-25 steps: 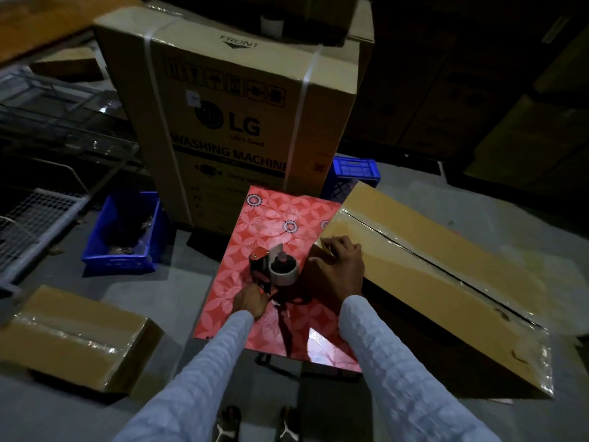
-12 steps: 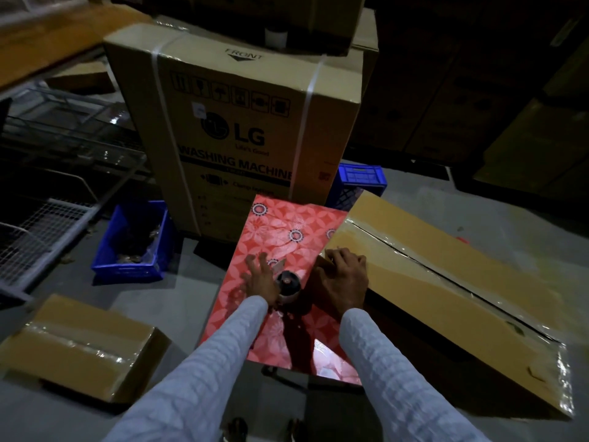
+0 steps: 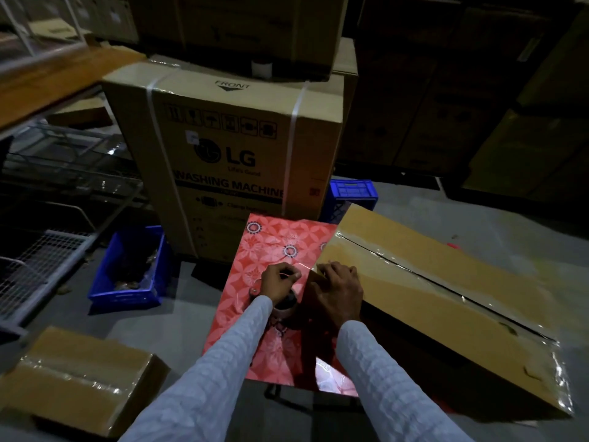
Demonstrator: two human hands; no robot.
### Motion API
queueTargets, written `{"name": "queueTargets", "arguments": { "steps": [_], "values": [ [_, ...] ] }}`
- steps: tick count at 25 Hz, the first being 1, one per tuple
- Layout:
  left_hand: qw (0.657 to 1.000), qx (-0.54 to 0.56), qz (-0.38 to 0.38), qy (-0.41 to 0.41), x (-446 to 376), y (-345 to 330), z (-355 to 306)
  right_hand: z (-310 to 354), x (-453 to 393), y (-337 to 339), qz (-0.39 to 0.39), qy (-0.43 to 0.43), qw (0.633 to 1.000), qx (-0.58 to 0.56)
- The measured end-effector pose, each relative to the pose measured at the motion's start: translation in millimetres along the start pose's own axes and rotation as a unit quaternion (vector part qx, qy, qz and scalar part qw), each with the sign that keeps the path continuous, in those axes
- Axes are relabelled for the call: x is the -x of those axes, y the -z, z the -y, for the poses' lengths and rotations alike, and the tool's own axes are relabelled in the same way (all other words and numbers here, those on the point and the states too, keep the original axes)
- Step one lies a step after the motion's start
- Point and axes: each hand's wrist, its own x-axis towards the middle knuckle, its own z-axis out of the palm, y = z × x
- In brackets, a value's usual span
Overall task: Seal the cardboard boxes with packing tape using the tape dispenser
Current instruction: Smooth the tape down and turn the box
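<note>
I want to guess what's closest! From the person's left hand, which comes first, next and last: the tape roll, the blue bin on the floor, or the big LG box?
From the left hand:
1. Tape roll: just under the hand, on the red patterned sheet.
2. Blue bin: on the floor, off to the left.
3. LG box: standing behind the sheet; its base looks about as near as the bin, so 2 and 3 are close.

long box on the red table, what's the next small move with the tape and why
Probably draw the tape strip across and press it onto the long cardboard box: the left hand pinches its end near the corner where the right hand rests; the tape dispenser sits below.
</note>
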Motion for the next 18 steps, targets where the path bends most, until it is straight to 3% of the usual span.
{"name": "queueTargets", "arguments": {
  "steps": [4, 13, 18],
  "values": [
    [1.0, 0.018, -0.001, 0.016, -5, -18, 2, 0, 4, -3, -0.003, 0.002, 1.0, -0.02],
    [0.971, 0.212, -0.02, 0.109, 4, -47, -1, -15, 2, -6, 0.003, 0.0, 1.0, -0.013],
    [0.985, 0.137, 0.008, 0.103, 8, -49, 2, -21, 3, -11, 0.005, 0.027, 1.0, -0.014]
  ]
}}
